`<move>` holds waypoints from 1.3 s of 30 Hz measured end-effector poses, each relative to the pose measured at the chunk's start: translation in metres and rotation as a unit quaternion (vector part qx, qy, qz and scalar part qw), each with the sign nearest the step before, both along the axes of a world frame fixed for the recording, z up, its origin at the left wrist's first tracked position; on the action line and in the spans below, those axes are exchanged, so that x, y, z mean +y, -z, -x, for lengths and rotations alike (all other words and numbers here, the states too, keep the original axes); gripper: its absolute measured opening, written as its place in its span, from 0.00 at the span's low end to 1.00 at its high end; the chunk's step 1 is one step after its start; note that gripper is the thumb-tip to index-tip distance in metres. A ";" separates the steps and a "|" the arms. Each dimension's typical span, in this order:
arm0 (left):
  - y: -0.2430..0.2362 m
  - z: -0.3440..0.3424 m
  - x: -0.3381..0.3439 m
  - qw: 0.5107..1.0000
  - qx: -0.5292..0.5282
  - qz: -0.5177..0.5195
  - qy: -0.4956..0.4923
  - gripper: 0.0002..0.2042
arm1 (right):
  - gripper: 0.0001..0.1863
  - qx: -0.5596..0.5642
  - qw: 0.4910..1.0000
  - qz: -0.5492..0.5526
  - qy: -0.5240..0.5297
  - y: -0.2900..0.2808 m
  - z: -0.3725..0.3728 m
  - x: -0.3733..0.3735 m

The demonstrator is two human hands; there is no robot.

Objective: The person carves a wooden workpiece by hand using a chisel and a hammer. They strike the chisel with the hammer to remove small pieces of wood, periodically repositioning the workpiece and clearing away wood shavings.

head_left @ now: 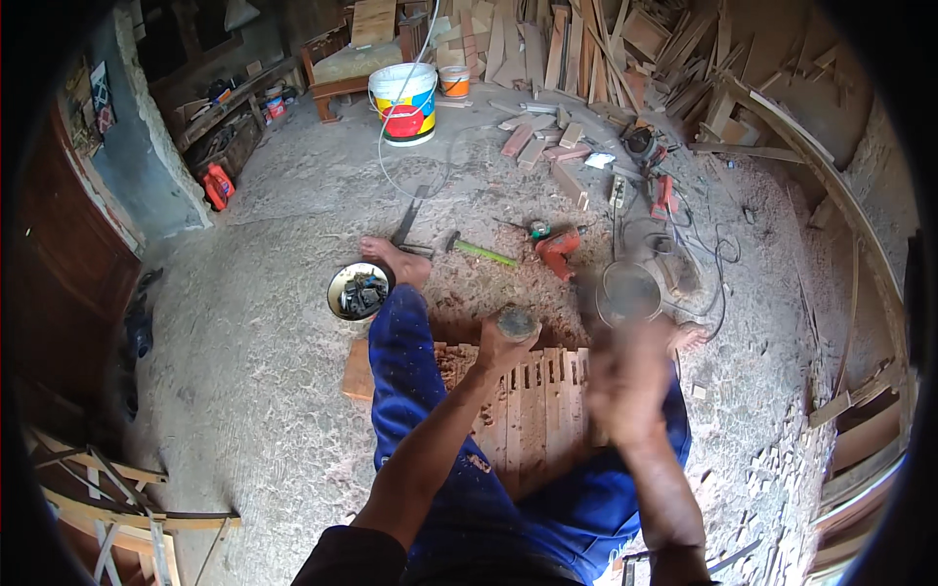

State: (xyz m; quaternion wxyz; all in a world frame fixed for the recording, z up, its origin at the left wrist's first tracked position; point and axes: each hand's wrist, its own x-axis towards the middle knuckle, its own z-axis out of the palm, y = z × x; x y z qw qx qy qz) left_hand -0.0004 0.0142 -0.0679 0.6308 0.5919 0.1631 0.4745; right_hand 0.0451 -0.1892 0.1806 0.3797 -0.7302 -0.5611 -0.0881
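Note:
I sit on the floor in blue trousers with a carved, slotted wooden panel [543,410] lying across my lap. My left hand [496,349] is closed around an upright tool with a round wooden butt [516,321], seemingly a chisel, whose tip rests on the panel's far edge. My right hand [625,383] is raised to the right of it and blurred by motion. It grips what looks like a mallet [629,291], whose round head is smeared above the fist. My bare left foot [396,257] stretches out ahead.
A round tin [358,291] of small parts stands by my left knee. A green-handled hammer [484,253], a red power tool [559,250] and cables [684,234] lie ahead on the sawdust floor. Further back are a colourful bucket [404,103], a wooden chair [342,66] and stacked offcuts [586,49].

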 end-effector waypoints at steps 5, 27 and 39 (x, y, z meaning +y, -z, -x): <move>-0.013 0.009 -0.029 0.993 0.040 -0.105 0.020 0.10 | 0.46 0.011 0.952 0.304 -0.029 0.083 -0.009 -0.017; -0.011 0.001 -0.008 0.987 0.095 -0.123 -0.032 0.16 | 0.35 0.097 0.975 0.196 -0.031 0.060 -0.013 -0.007; 0.012 -0.048 0.080 0.959 0.274 -0.043 -0.065 0.09 | 0.25 0.108 0.986 0.118 -0.052 0.026 -0.054 0.043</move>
